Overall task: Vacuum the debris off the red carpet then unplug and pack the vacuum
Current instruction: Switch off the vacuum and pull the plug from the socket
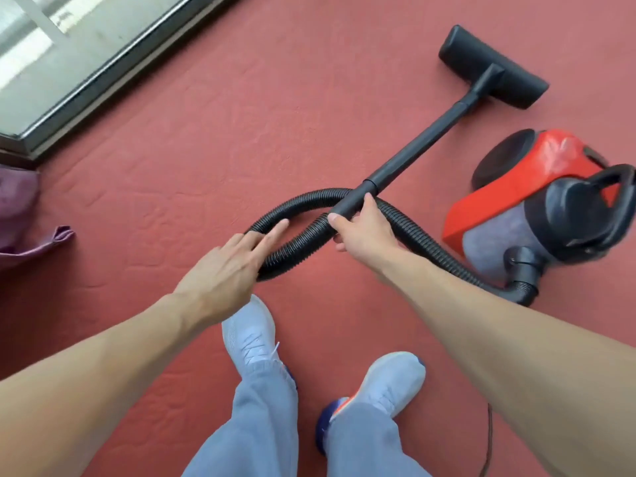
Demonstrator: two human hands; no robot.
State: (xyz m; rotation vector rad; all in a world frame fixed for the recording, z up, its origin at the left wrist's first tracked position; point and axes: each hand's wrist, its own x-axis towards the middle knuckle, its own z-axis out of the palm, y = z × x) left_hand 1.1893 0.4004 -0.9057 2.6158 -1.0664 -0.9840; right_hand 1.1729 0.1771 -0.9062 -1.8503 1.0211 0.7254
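A red and grey canister vacuum (537, 201) with a black handle sits on the red carpet (213, 139) at the right. Its black ribbed hose (296, 242) loops across the middle of the floor. The black wand (423, 142) runs up to the wide floor head (492, 65) at the upper right. My right hand (364, 232) grips the lower end of the wand where it meets the hose. My left hand (223, 266) hovers over the hose loop with straight fingers, just touching it.
A dark-framed glass door (103, 63) runs along the upper left. A purple cloth (24, 215) lies at the left edge. My two feet in light shoes (251, 339) stand at the bottom centre. A thin dark cord (488, 438) trails at the bottom right.
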